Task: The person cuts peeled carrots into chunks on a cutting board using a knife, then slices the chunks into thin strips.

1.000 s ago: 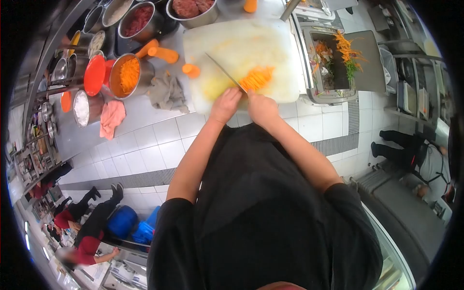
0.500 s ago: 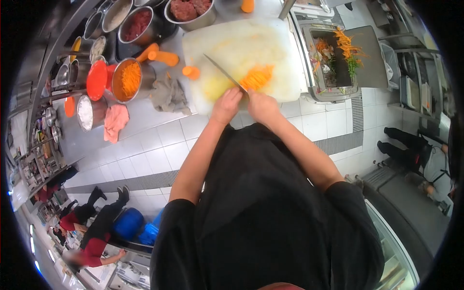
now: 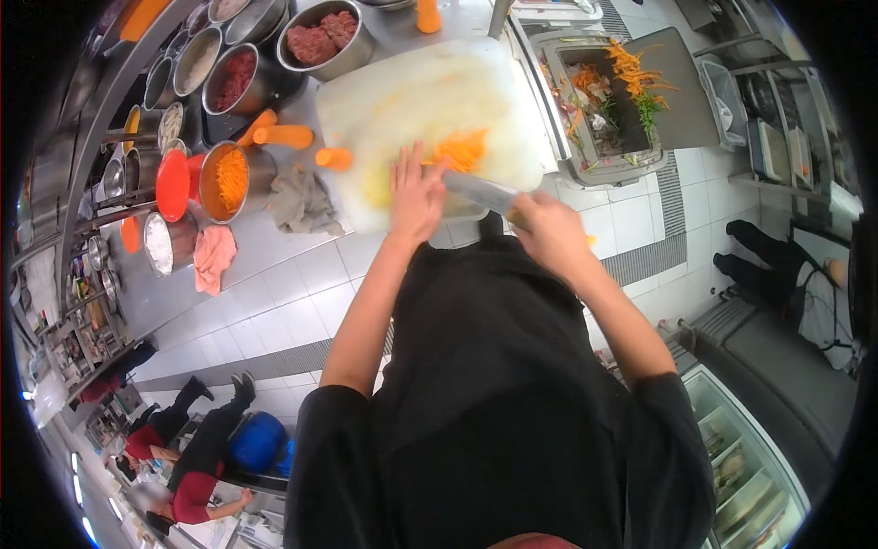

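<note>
My right hand (image 3: pixel 549 231) grips the handle of a large knife (image 3: pixel 480 192), its blade pointing left across the near edge of the white cutting board (image 3: pixel 512 101). My left hand (image 3: pixel 416 197) is at the board's near edge, fingers spread, with its thumb side close to the blade's tip; whether they touch is unclear. Just beyond the blade lies a pile of cut orange strips (image 3: pixel 464 149). A short orange piece (image 3: pixel 334 159) rests by the board's left edge, and a longer orange piece (image 3: pixel 283 136) lies farther left.
Left of the board are a grey cloth (image 3: pixel 302 201), a pink cloth (image 3: pixel 213 258), a bowl of orange shreds (image 3: pixel 230 180) and a bowl of meat (image 3: pixel 320 41). At right stands an open scrap bin (image 3: pixel 594 101). Other people stand at lower left and far right.
The knife has swung from pointing up-left to lying nearly sideways. My right hand has moved right and nearer my body. My left hand's fingers have spread. The whole view has shifted.
</note>
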